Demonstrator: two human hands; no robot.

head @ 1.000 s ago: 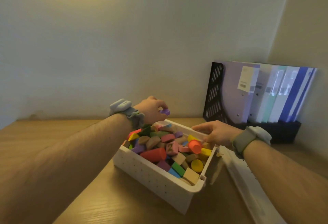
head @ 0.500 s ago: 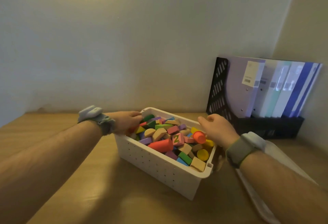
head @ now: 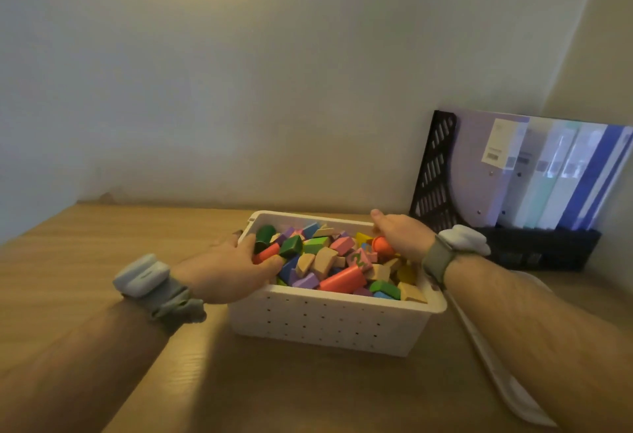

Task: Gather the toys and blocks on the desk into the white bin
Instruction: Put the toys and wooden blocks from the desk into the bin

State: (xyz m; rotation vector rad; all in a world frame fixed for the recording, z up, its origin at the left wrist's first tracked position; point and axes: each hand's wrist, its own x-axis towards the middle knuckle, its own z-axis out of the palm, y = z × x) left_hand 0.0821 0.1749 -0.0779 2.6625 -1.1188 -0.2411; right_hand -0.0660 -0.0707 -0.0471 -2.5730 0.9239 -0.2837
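The white bin [head: 329,323] sits mid-worktop [head: 85,261], heaped with coloured blocks [head: 329,261]; no loose toys show outside it. The left hand [head: 226,268] clasps its left rim, the right hand [head: 399,235] curls over the right edge. Gathering looks essentially finished.

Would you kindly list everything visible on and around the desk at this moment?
bin: one, white, perforated, middle of the desk.
blocks: many, mixed colours, heaped inside the bin.
desk: one, light wood, against the wall.
file rack: one, black, at the back right.
folders: several, lilac, mint, pale and blue, upright in the rack.
flat white piece: one, lying on the desk right of the bin.
wristbands: two, pale, one per wrist.
left hand: holds the bin's left rim, thumb inside on the blocks.
right hand: at the bin's right rim, fingers hidden.
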